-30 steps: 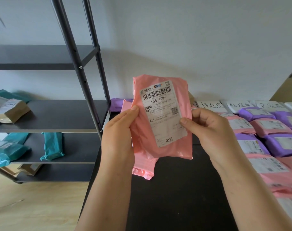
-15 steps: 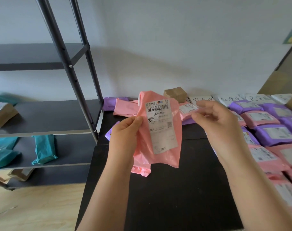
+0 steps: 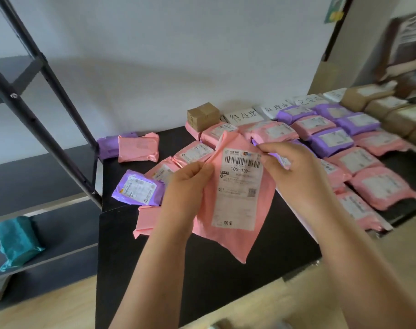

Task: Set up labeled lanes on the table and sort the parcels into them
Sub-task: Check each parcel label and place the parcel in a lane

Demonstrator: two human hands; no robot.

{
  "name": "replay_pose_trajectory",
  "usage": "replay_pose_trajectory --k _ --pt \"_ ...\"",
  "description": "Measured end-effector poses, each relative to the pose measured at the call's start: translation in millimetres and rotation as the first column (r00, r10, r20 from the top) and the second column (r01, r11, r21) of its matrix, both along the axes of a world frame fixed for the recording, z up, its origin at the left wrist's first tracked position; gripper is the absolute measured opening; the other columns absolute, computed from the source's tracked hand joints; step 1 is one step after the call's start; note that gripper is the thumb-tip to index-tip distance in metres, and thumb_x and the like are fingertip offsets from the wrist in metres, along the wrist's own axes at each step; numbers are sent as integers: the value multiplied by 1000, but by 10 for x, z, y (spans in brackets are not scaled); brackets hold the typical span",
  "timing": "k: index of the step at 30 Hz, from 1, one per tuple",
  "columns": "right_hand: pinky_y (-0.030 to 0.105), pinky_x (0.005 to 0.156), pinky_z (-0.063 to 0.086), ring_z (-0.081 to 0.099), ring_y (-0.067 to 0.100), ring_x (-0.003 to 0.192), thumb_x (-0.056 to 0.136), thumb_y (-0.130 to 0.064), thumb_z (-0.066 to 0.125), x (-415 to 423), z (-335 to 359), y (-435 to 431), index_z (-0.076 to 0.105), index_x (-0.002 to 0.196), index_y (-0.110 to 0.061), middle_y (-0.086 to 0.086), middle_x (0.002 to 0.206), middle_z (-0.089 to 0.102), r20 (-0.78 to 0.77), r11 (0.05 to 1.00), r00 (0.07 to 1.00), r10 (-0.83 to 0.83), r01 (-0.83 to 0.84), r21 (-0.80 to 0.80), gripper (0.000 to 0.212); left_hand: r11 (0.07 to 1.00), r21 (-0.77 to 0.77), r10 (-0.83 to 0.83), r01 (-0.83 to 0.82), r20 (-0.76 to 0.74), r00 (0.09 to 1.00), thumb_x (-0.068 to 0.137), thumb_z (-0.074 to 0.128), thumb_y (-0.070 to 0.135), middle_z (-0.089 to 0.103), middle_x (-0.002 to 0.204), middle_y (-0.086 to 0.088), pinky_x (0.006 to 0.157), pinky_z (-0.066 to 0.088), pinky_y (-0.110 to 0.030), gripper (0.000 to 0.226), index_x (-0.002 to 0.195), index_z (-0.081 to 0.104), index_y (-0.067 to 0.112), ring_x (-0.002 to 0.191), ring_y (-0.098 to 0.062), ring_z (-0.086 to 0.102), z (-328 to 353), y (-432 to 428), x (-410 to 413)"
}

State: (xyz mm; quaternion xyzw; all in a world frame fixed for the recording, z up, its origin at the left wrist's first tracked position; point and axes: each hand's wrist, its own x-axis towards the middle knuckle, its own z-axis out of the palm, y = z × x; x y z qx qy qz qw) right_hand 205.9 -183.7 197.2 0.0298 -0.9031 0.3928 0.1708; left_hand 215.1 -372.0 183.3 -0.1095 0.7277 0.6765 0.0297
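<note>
Left hand (image 3: 189,184) and right hand (image 3: 294,167) each pinch an upper edge of the pink parcel (image 3: 235,236), held label-up above the black table (image 3: 226,286). Sorting looks well along: rows of pink and purple parcels (image 3: 330,141) fill the lanes on the right. A loose heap (image 3: 140,188) at the left is left to sort and crowds the nearest lane. Handwritten lane cards (image 3: 243,116) line the wall, perhaps four, the far ones blurred. A small cardboard box (image 3: 203,116) sits beside the first.

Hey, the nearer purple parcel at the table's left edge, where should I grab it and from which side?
Probably from the left. The purple parcel is a flat, soft pouch lying label up, its right end against pink parcels and its left edge free. Pinch that free edge, thumb on top.
</note>
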Motion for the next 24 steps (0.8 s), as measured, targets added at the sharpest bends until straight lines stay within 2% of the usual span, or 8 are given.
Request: replay_pose_trajectory --k 4,9,13,15,18,19,21,24 --pt "44 96 47 64 13 102 91 -22 70 135 14 342 77 99 -22 -12 99 73 -17 997 997 -71 71 -42 11 992 -113 -57 48 -79 995 98 57 39 74 77 9 59 57 -21 25 80 73 34 69 -6 71 16 338 -15" --pt "15 80 46 62 -3 93 90 -16 70 313 7 1008 75 92 -22 -22 92 68 8 983 990 -144 144 -118 8 973 -207 -140 105 -159 977 96 58 45 70 71 19 47 45 -11 25 76 71 50 60 4 64 44 990 -1" --pt "10 72 40 57 -14 88 90 -21 70 524 -73 1707 71 87 -32 -26 86 64 34 968 973 -228 230 -95 11 953 -293 -138 82 -176 975 92 62 45 69 79 27 64 48 -22 16 80 73 43 75 11 61 -23 1673 58" --pt "7 68 36 59 -12 83 90 -19 71 653 -133 2091 64 79 -38 -25 84 64 25 943 949 -313 314 -107 23 951 -305 -107 40 -206 973 91 65 42 68 89 26 74 49 -21 7 95 71 42 82 12 60 -79 2026 98" --pt "24 70 51 65 6 85 90 -16 71 843 -255 2712 61 73 -39 -18 86 65 68 870 900 -431 434 -234 30 948 -317 -55 -27 -247 967 92 66 39 62 105 23 81 46 -21 25 116 65 38 95 5 58 -185 2539 198" --pt "37 70 57 67 13 87 90 -16 71 910 -286 2907 64 76 -36 -15 87 64 97 835 883 -459 467 -291 26 952 -302 -32 -47 -252 967 92 66 38 62 107 22 83 45 -23 26 117 65 36 98 3 58 -223 2704 245" --pt "52 74 58 67 21 91 92 -16 69 1032 -335 3268 69 84 -28 -10 92 64 127 782 848 -515 526 -334 14 960 -270 -1 -67 -245 969 91 67 39 63 109 20 86 45 -26 24 114 63 35 102 -1 58 -314 3015 354" --pt "55 77 57 65 24 93 92 -15 66 1174 -386 3754 69 91 -23 1 101 66 127 728 786 -605 611 -311 8 969 -247 -18 -27 -176 984 89 66 46 63 105 18 82 48 -29 22 107 60 34 99 -4 59 -454 3480 505"
